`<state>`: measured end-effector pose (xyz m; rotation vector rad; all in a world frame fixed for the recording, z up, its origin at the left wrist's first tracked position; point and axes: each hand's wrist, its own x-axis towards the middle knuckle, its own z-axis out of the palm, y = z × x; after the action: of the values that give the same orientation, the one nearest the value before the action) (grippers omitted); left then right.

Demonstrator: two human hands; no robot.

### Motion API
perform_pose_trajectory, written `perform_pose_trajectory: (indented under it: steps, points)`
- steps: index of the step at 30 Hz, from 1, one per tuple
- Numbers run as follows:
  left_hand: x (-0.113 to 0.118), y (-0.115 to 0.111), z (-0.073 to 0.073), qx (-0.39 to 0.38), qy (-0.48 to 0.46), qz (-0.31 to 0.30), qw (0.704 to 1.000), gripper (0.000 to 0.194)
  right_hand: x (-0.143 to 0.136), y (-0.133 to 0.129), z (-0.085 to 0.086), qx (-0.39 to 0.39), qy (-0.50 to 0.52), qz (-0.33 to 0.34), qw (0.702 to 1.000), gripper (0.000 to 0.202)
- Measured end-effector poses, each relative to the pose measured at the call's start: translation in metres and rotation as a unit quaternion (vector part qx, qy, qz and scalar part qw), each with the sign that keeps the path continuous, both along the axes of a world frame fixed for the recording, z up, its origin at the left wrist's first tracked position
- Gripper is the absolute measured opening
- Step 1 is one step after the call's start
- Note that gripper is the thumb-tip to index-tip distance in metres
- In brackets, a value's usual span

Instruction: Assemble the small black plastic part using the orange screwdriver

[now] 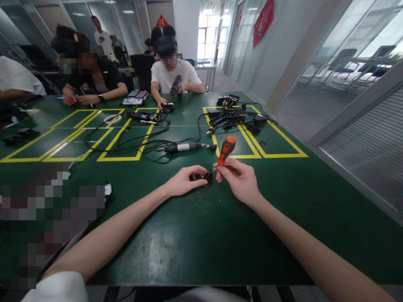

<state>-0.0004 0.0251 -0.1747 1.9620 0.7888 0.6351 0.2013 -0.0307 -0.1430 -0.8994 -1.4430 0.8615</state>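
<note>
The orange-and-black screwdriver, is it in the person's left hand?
No, the right hand grips the screwdriver; the left hand holds a black part.

On the green table [315, 201] we see yellow tape outlines [285, 156], a heap of black cables [233, 118] across the right-hand ones, and a black-and-silver corded tool [184, 147] nearer us. At the far side a person in a white shirt [187, 74] holds a drill [176, 85], and we see a red decoration [263, 21] on the right-hand wall [267, 63].

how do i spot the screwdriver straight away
Find the green table, then the camera wearer's right hand over it. That hand holds the screwdriver handle-up. Its orange and dark grey handle sets it apart from the black cables beyond.
</note>
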Motion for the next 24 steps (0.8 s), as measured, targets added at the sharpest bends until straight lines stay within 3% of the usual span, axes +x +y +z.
perform_pose_trajectory:
  steps: [8, 16, 24]
  points:
    - [0.0006, 0.0005, -0.0002, 0.000, 0.001, -0.002, 1.000, 0.034, -0.0017, -0.0014, -0.0053, -0.023, 0.045, 0.008, 0.999, 0.034]
    - [0.0004, 0.0000, 0.0012, -0.004, 0.000, 0.002, 1.000, 0.033, -0.0007, -0.0022, 0.0014, -0.018, 0.009, 0.002, 1.000, 0.030]
    - [0.0012, -0.0007, 0.0026, -0.015, -0.003, 0.001, 1.000, 0.034, -0.0001, -0.0032, -0.0037, -0.015, 0.016, 0.015, 1.000, 0.032]
